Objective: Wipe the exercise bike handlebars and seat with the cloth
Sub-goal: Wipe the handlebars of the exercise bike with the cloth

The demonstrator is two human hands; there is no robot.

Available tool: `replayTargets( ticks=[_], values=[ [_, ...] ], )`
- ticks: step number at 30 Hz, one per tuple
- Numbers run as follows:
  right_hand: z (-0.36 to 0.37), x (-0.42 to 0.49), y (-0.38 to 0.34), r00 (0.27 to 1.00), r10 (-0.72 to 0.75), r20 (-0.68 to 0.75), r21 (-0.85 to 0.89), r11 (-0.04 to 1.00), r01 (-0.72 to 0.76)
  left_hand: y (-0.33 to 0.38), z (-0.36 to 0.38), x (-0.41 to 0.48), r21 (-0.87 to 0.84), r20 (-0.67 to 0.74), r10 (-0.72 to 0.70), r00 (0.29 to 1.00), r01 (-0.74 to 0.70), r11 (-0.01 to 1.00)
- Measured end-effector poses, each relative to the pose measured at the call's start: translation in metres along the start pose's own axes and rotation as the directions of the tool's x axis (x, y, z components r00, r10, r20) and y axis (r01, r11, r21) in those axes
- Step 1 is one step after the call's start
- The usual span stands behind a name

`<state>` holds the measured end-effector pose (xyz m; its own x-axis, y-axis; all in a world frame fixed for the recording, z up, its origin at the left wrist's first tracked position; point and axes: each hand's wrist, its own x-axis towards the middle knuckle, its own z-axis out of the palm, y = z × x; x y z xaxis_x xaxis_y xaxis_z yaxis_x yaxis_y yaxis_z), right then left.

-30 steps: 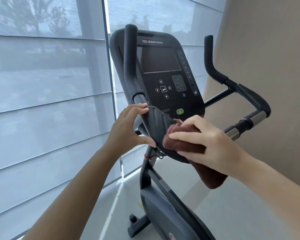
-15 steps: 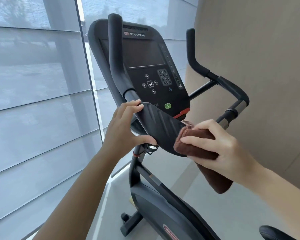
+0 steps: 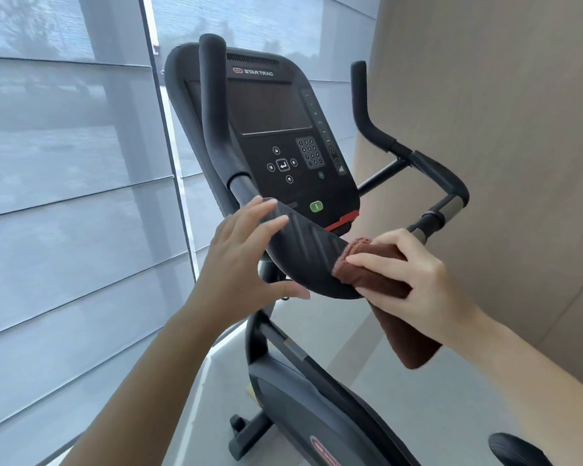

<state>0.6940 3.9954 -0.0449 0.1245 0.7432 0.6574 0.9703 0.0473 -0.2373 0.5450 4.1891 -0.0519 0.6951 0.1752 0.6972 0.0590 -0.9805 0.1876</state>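
We see a big window (image 3: 64, 196) on the left with a thin grey blind (image 3: 74, 270) pulled down over it. The blind has long lines running across it. Through it we can just make out blurry trees (image 3: 24, 25) outside. A dark frame post (image 3: 169, 156) goes up and down between the glass panes. On the right stands a plain tan wall (image 3: 502, 112). Down below, the floor (image 3: 401, 398) is pale grey and smooth, and it looks a bit shiny.
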Motion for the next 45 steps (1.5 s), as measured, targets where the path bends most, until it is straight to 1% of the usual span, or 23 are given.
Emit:
replayTargets(
  ticks=[1,3,6,9,12,15,17,18,20,22,23,25,28,30,32,34,37,40,41,43,44,45],
  values=[
    [0.000,0.003,0.002,1.000,-0.006,0.008,-0.006,1.000,0.006,0.008,0.004,0.000,0.020,0.021,0.023,1.000,-0.023,1.000],
    [0.003,0.024,0.003,0.999,0.032,0.030,-0.015,0.999,-0.031,0.024,0.012,0.000,0.039,0.055,0.013,0.998,-0.015,0.999],
    [0.012,0.052,0.001,0.995,0.100,0.025,-0.005,0.995,-0.100,0.037,0.018,-0.002,0.070,0.019,-0.053,0.998,0.052,0.996],
    [0.010,0.029,0.009,0.999,0.054,0.006,0.038,0.998,-0.055,0.041,0.019,-0.005,0.103,-0.008,-0.066,0.998,0.066,0.992],
    [0.002,0.009,0.025,1.000,-0.004,-0.028,0.063,0.998,0.006,0.046,0.020,-0.004,0.163,-0.002,-0.069,0.998,0.068,0.984],
    [0.001,0.017,0.038,0.999,-0.036,0.001,0.058,0.998,0.036,0.051,0.017,0.000,0.234,0.014,-0.064,0.998,0.059,0.971],
    [-0.002,0.020,0.056,0.999,-0.027,0.025,0.039,0.999,0.026,0.057,0.017,0.002,0.261,0.031,-0.059,0.998,0.049,0.964],
    [-0.006,0.020,0.072,1.000,0.006,0.012,0.007,1.000,-0.006,0.062,0.020,0.002,0.277,0.042,-0.056,0.998,0.043,0.960],
    [-0.019,0.018,0.111,0.989,0.143,-0.043,-0.060,0.988,-0.146,0.072,0.031,0.001,0.328,0.055,-0.068,0.996,0.046,0.944],
    [-0.029,0.017,0.136,0.956,0.281,-0.087,-0.055,0.957,-0.286,0.081,0.043,0.001,0.365,0.030,-0.107,0.994,0.088,0.927],
    [-0.027,0.017,0.138,0.950,0.297,-0.102,-0.058,0.951,-0.303,0.083,0.048,0.001,0.374,0.006,-0.121,0.993,0.110,0.921],
    [-0.013,0.020,0.116,0.969,0.217,-0.120,-0.069,0.972,-0.226,0.084,0.054,0.001,0.379,-0.040,-0.127,0.991,0.133,0.916],
    [0.010,0.019,0.070,0.986,0.077,-0.146,0.005,0.997,-0.078,0.084,0.060,0.002,0.401,-0.095,-0.104,0.990,0.134,0.906],
    [0.011,0.019,0.066,0.990,0.030,-0.136,0.006,1.000,-0.029,0.087,0.064,0.003,0.408,-0.127,-0.110,0.986,0.152,0.900],
    [0.003,0.023,0.084,0.994,0.046,-0.097,-0.015,0.999,-0.048,0.088,0.065,0.004,0.395,-0.149,-0.126,0.981,0.176,0.902],
    [-0.006,0.028,0.106,0.986,0.144,-0.081,-0.026,0.989,-0.146,0.089,0.067,0.003,0.376,-0.165,-0.145,0.976,0.198,0.905],
    [-0.003,0.027,0.105,0.967,0.207,-0.152,-0.024,0.977,-0.213,0.090,0.068,0.004,0.360,-0.196,-0.159,0.968,0.222,0.906],
    [0.016,0.016,0.070,0.954,0.144,-0.262,0.017,0.989,-0.144,0.088,0.070,0.005,0.351,-0.214,-0.154,0.965,0.223,0.909],
    [0.020,0.013,0.063,0.954,0.117,-0.276,0.018,0.993,-0.117,0.088,0.071,0.005,0.349,-0.224,-0.148,0.963,0.221,0.911],
    [0.019,0.013,0.064,0.963,0.081,-0.257,0.014,0.997,-0.080,0.087,0.071,0.004,0.336,-0.230,-0.147,0.962,0.220,0.916],
    [0.015,0.015,0.072,0.964,0.097,-0.248,0.015,0.995,-0.096,0.087,0.070,0.003,0.327,-0.231,-0.150,0.961,0.222,0.919],
    [0.010,0.016,0.082,0.959,0.140,-0.245,0.010,0.990,-0.142,0.087,0.070,0.004,0.321,-0.229,-0.152,0.962,0.222,0.921]
  ],
)
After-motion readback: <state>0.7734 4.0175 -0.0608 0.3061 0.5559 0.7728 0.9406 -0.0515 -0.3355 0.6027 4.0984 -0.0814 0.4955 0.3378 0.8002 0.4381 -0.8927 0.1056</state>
